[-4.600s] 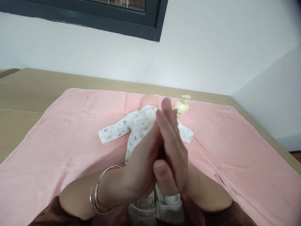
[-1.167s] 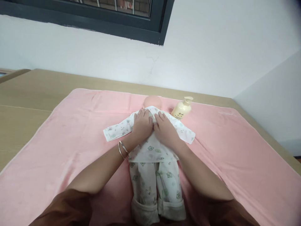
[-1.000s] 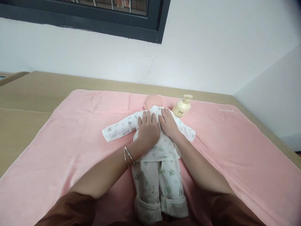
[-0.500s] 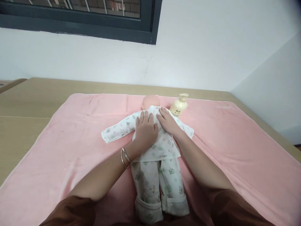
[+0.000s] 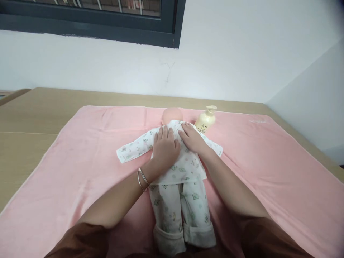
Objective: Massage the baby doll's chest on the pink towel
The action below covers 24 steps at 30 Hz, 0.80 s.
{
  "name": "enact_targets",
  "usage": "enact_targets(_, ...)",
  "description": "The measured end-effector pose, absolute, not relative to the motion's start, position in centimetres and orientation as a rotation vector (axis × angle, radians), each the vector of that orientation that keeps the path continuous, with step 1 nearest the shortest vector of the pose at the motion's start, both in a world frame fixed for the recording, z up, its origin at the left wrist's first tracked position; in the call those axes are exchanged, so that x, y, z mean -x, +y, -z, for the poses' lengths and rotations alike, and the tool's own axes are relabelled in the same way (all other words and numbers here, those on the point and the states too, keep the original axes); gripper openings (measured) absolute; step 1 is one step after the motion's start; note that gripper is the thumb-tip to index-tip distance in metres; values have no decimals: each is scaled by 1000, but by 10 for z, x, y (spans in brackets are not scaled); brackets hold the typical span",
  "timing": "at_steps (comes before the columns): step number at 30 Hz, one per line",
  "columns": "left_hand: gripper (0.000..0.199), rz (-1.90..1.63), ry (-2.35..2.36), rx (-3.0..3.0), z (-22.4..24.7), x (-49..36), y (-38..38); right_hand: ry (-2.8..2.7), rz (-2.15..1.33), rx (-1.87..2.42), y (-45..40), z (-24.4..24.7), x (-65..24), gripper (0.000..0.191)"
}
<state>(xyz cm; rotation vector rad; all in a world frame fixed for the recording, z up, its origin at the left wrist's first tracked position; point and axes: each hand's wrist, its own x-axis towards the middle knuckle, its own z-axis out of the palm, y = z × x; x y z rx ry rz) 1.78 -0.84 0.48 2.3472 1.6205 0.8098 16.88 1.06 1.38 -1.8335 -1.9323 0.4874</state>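
Note:
A baby doll [image 5: 172, 116] lies in the middle of a pink blanket [image 5: 94, 150], its bald head pointing away from me. It wears a white printed long-sleeved top [image 5: 185, 168] and matching trousers [image 5: 195, 204] with turned-up cuffs. My left hand [image 5: 166, 148], with bangles [image 5: 143, 180] at the wrist, rests flat on the left side of the doll's upper body. Across the right shoulder area lies my right hand [image 5: 192, 138], its fingers stretched out. Both hands are open and grip nothing. The doll's face is not visible.
Just beyond my right hand stands a cream pump bottle [image 5: 206, 119] on the blanket. A wooden table [image 5: 64, 96] carries the blanket and reaches back to a white wall [image 5: 220, 53]. A dark window frame [image 5: 169, 37] is set in that wall.
Both hands keep nearly the same place on the doll's top. The whole view has shifted very slightly.

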Motion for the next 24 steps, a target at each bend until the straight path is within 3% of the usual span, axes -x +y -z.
enact_targets(10, 46, -782, 1602, -2241, -1, -5, 27, -2114, -369, 1852, -26, -29, -140, 65)
enact_targets(16, 52, -784, 1598, -2396, -2, -20, -8, -2013, -500, 1809, 3, -18, -159, 61)
enact_targets(24, 47, -816, 1550, -2247, -1, -5, 26, -1930, -46, 1776, -16, -3, -126, 55)
